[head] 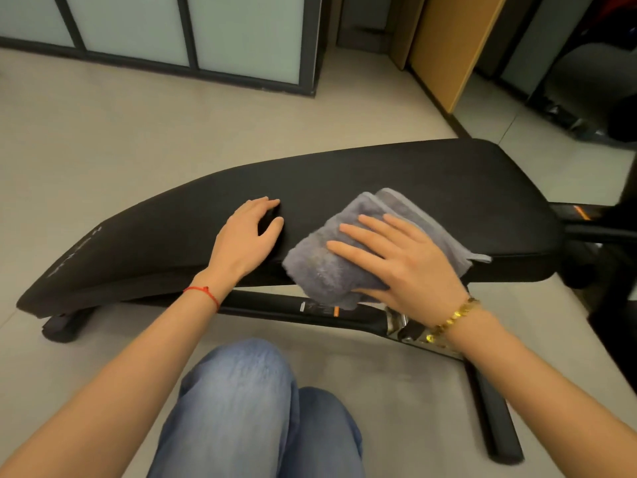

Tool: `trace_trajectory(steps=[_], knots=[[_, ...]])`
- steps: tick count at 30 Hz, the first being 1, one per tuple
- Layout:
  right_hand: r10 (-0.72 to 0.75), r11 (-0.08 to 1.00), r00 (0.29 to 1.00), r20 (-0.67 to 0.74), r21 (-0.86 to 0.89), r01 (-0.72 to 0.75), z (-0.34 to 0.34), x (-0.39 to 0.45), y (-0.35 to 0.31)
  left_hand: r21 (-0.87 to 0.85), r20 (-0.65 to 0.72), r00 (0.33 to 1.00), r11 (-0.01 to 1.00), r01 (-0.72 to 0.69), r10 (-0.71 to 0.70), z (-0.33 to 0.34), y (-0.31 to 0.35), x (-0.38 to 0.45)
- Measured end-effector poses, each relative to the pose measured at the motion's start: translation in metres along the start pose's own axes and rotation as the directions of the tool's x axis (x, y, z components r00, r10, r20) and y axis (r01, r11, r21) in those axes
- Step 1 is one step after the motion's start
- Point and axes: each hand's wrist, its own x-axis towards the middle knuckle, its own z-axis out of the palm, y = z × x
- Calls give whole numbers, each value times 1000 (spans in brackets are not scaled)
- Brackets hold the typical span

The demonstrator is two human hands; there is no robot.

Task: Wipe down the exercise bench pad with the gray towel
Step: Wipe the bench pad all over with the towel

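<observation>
Head view: the right hand [396,267] is laid flat on the gray towel [331,270], its fingers straight and spread, pressing the cloth down, while the thumb is tucked against the towel's near edge. The towel is folded into a thick wad and is draped over the near edge of the bench pad [379,170], slightly right of the pad's middle, with a corner hanging down toward the frame. The left hand [248,232] is rested just beside the towel on the bare pad, its fingers bent loosely and its fingertips planted on the surface; nothing is held by it. A red string [203,292] is worn on the left wrist and a gold bracelet [453,319] on the right. The black bench frame [275,310] is seen beneath the pad, on a pale floor [103,139]. Blue jeans [241,408] are visible at the bottom
</observation>
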Motion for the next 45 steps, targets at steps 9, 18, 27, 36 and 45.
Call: trace_trajectory(steps=[9, 18, 27, 36, 45], knots=[[144, 990, 987, -75, 13, -143, -11, -27, 18, -8, 27, 997, 997, -72, 72, 21, 44, 2], [86, 996, 994, -61, 3, -86, -21, -49, 37, 14, 20, 998, 998, -60, 60, 19, 42, 0], [132, 990, 990, -51, -36, -134, -20, -40, 30, 17, 49, 998, 999, -47, 46, 19, 45, -1], [161, 987, 984, -80, 18, -160, -32, -75, 56, 30, 62, 997, 998, -47, 45, 16, 46, -1], [99, 995, 995, 30, -17, -99, -18, -27, 24, 42, 66, 997, 998, -47, 44, 18, 46, -1]])
